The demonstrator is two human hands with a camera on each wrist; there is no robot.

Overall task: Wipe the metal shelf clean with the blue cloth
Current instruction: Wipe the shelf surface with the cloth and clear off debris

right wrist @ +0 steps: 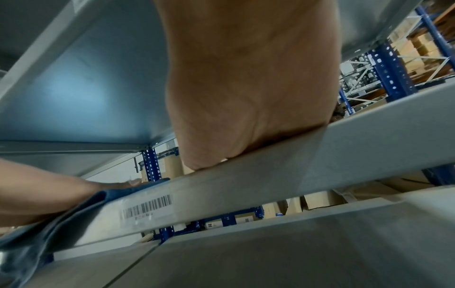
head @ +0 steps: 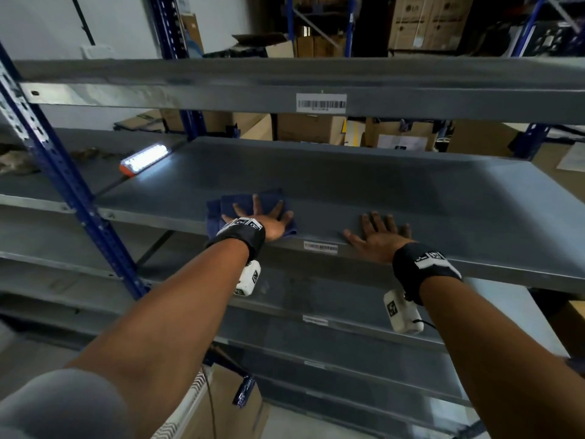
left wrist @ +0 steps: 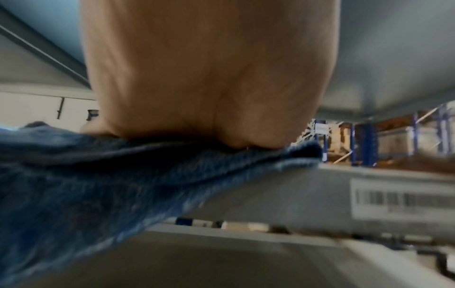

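The grey shelf (head: 364,185) spans the head view at chest height in a blue rack (head: 63,185). At its front edge the cloth (head: 250,204) lies flat under the left hand (head: 262,221), whose fingers are spread wide and press down. Further right along that edge the right hand (head: 380,236) rests flat on bare metal, fingers straight. At the shelf's far left corner a lamp (head: 145,158) glows. Only the wrist views show the cloth (left wrist: 98,175) hanging over the shelf's lip beside the barcode label (right wrist: 146,206).
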